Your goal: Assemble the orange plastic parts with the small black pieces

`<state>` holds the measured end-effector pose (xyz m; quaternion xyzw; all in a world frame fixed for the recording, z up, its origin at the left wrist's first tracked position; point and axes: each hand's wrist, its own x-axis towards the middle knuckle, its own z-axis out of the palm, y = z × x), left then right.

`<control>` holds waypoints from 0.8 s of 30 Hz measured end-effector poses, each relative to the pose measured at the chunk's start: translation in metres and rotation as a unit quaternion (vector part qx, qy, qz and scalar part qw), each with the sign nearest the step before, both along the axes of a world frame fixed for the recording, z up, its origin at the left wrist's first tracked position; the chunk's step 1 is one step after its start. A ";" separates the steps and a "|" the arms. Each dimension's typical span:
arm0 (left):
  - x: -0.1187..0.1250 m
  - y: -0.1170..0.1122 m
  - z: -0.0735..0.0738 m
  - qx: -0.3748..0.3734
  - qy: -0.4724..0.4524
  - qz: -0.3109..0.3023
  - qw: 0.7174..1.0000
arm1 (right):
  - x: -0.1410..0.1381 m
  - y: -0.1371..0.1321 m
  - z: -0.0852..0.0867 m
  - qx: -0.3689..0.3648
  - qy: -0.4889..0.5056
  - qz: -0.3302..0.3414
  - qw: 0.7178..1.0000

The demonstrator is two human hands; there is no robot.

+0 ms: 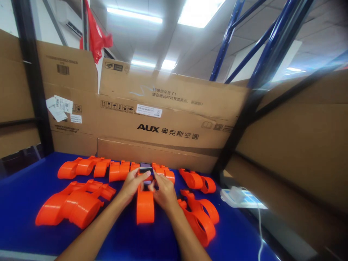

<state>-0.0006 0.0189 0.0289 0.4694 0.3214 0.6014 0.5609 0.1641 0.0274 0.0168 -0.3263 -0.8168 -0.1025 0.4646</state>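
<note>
My left hand (133,185) and my right hand (165,189) are closed together at the middle of the blue table. Between them is an orange plastic tape dispenser (145,208), its wide round band towards me. A small dark flat piece (146,169) shows at the far end between my thumbs and fingers; whether it is fixed to the dispenser I cannot tell. Fingers hide the dispenser's middle part. Just beyond my hands stands a row of similar orange dispensers (119,171).
More orange dispensers (72,204) stand at the left, and others (201,215) at the right. A white power strip (239,197) with a cable lies at the right edge of the blue table (122,235). Cardboard (168,119) walls the back; a dark post (231,145) rises at the right.
</note>
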 end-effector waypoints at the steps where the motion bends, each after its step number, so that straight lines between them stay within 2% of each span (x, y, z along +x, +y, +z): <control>1: 0.000 0.000 0.000 -0.001 -0.001 -0.001 1.000 | 0.000 0.000 0.000 -0.001 0.002 0.003 1.000; 9: -0.001 -0.001 0.001 0.000 -0.002 -0.004 1.000 | 0.001 -0.003 0.002 -0.003 -0.003 0.013 1.000; 15: -0.003 -0.002 0.004 0.005 -0.008 0.004 1.000 | 0.004 -0.007 0.015 -0.023 0.011 0.036 0.999; 19: -0.002 -0.003 0.002 0.024 0.018 0.015 0.999 | 0.006 -0.011 0.022 -0.060 0.062 0.030 0.996; 24: -0.001 -0.004 0.000 0.056 0.060 0.010 0.997 | 0.003 -0.013 0.023 -0.078 0.087 0.026 0.993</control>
